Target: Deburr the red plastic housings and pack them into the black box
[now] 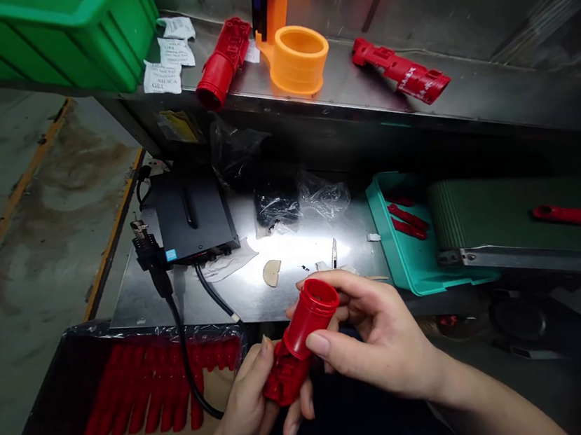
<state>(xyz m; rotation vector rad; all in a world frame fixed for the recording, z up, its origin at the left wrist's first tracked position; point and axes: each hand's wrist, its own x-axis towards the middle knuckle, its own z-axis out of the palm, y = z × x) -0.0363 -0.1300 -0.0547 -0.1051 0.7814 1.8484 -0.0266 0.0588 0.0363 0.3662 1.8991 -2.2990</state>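
A red moulded plastic part (296, 347) with a hollow round barrel and a blocky lower end sits between my hands. My left hand (248, 410) grips the blocky end from below, its thumb on the side. My right hand (381, 330) wraps around the barrel near its open mouth, which points up and to the right. Fingers hide part of the red piece.
Below my hands, a box (153, 389) holds rows of red parts. Ahead, a steel table (173, 295) bears a black device (192, 215), cables and plastic bags. A teal tray (405, 246) and green conveyor (507, 219) stand right. A steel shelf (349, 90) carries red parts and an orange cylinder (299, 60).
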